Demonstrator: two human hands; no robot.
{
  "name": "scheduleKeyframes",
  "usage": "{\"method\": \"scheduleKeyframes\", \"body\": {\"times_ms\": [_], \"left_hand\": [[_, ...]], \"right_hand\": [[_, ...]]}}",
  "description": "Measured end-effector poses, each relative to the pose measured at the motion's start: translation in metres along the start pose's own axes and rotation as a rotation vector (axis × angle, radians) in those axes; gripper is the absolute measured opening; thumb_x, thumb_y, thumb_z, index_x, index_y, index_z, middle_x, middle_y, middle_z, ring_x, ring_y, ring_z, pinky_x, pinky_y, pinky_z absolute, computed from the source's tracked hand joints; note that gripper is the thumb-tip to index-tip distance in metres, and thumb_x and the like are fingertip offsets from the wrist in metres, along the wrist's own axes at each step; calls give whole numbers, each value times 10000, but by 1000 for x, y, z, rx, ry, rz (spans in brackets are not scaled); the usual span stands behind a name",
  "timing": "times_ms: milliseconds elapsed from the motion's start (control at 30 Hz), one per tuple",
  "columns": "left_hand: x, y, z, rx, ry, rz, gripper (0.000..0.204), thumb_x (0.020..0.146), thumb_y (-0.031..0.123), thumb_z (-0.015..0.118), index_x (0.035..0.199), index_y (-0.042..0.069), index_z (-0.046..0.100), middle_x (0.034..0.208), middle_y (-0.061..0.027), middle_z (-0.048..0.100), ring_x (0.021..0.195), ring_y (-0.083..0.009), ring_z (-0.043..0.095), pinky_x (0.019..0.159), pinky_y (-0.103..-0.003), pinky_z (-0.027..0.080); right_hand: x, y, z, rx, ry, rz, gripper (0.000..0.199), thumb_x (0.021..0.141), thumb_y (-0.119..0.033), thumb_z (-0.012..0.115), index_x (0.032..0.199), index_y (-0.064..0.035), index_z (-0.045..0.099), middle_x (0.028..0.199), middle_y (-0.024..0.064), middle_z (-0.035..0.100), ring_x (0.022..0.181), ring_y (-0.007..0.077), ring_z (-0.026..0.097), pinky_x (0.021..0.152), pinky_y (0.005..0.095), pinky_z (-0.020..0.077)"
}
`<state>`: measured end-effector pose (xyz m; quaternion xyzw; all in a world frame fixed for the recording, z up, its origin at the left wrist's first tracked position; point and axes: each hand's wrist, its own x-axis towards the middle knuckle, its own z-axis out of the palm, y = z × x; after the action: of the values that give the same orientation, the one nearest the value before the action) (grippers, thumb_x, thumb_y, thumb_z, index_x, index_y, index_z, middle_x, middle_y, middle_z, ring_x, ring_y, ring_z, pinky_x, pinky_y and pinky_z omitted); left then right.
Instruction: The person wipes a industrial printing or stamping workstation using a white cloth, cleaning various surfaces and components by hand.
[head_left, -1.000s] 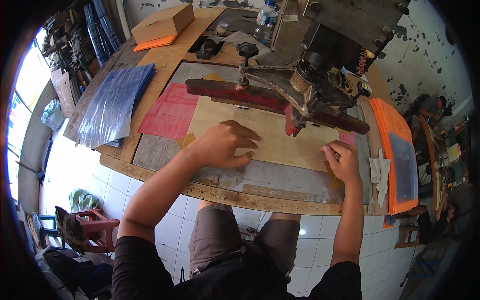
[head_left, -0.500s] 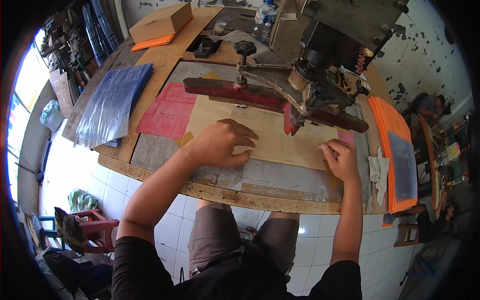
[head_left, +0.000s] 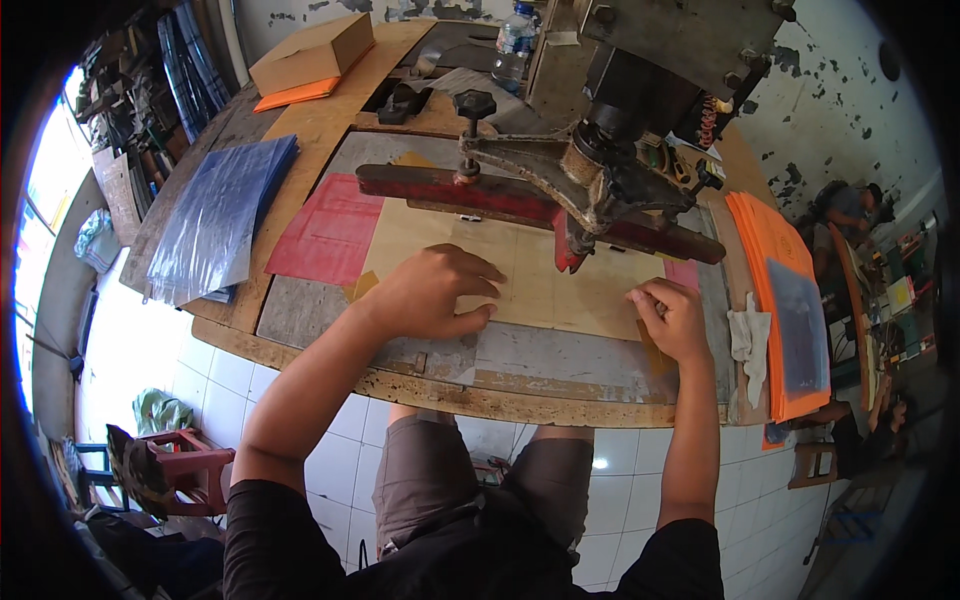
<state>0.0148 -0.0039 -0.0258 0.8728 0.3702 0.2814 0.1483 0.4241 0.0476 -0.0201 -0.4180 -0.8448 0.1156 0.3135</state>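
Flat on the tan sheet [head_left: 540, 270] lies my left hand [head_left: 432, 292], fingers spread, pressing it near the front edge of the workbench [head_left: 560, 385]. Under the red clamp bar [head_left: 520, 200] the sheet runs back. Right hand [head_left: 672, 318] curls loosely, fingertips pinching its right front corner beside the white rag [head_left: 750, 340].

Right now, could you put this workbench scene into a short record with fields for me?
Left hand: flat, palm down, on the tan cardboard sheet
Right hand: fingers curled at the sheet's right edge
Above sheet: dark red metal bar of a rusty press machine
Left of bench: stack of blue plastic sheets
Right of bench: orange paper stack
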Motion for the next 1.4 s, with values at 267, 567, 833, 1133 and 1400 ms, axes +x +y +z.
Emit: {"method": "scheduleKeyframes", "body": {"times_ms": [267, 567, 833, 1133, 1400], "left_hand": [[1, 0, -1, 2, 0, 24, 242, 885, 167, 799, 1071, 34, 877, 1333, -110, 834, 1252, -341, 771, 1106, -473, 610], [1, 3, -3, -7, -7, -4, 247, 896, 171, 804, 1094, 40, 874, 1332, -101, 836, 1241, -334, 774, 1104, -472, 610], [2, 4, -3, 3, -10, -5, 258, 902, 173, 807, 1117, 46, 871, 1329, -101, 836, 1231, -335, 777, 1106, -468, 609], [1, 2, -1, 9, -5, 4, 275, 898, 180, 808, 1128, 41, 866, 1329, -105, 835, 1231, -337, 779, 1101, -469, 613], [1, 3, -2, 20, 5, 5, 280, 894, 181, 807, 1129, 41, 865, 1329, -107, 835, 1220, -342, 779, 1095, -472, 613]], "right_hand": [[0, -2, -1, 14, -7, 14, 206, 1028, -150, 799, 927, 29, 787, 818, 136, 777, 628, 244, 716, 598, 346, 535], [1, -4, -1, 18, 4, 0, 191, 1027, -147, 796, 941, 23, 800, 815, 133, 777, 644, 255, 719, 603, 359, 530], [1, -3, -1, 1, 1, 18, 183, 1027, -144, 796, 952, 23, 806, 810, 129, 774, 626, 243, 708, 598, 356, 525], [1, -4, -1, -2, -4, 25, 187, 1022, -154, 807, 959, 22, 806, 820, 130, 777, 640, 242, 717, 608, 355, 533], [2, -5, 0, 11, 2, 11, 179, 1019, -151, 812, 967, 21, 809, 822, 126, 776, 661, 242, 717, 622, 358, 539]]}}
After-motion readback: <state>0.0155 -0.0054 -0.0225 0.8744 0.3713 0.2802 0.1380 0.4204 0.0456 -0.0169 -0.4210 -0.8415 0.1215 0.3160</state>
